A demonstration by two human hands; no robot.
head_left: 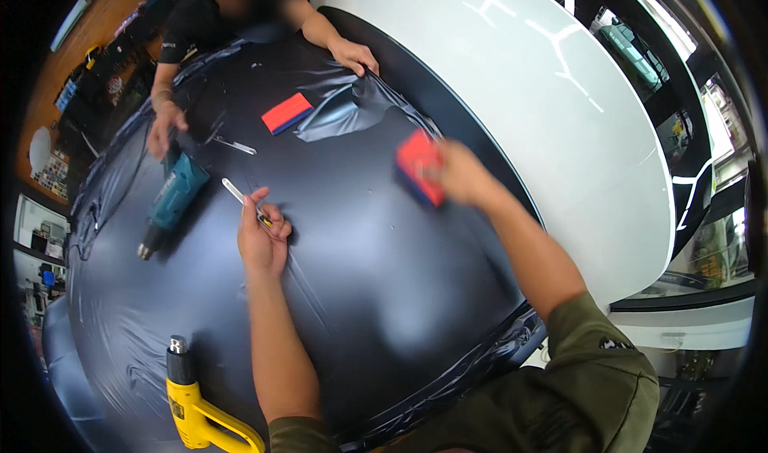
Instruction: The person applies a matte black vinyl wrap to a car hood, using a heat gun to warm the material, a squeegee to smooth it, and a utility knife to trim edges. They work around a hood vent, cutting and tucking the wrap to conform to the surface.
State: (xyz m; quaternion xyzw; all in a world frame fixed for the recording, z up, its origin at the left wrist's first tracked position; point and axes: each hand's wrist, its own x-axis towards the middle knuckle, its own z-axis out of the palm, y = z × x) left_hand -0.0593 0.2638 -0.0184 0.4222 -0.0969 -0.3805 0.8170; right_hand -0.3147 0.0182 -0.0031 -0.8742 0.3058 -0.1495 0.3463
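Between the fingers of my left hand [266, 229] is a slim, pale utility knife [233, 189], tilted above a large curved panel covered in dark satin film [344, 285]. My right hand [462, 173] grips a red and blue squeegee block [418, 165], blurred by motion, over the film near the panel's right edge. A second red squeegee [286, 113] lies farther off, beside a lifted, creased flap of film [344, 113]. Another slim knife [235, 144] rests on the film beyond my left hand.
Across the panel, a person's one hand [355, 55] is on the film's edge; the other [166, 127] is at a teal heat gun [178, 191]. A yellow heat gun [188, 413] lies near left. To the right curves a glossy white panel [576, 133]. Wrinkled film [480, 365] borders the near edge.
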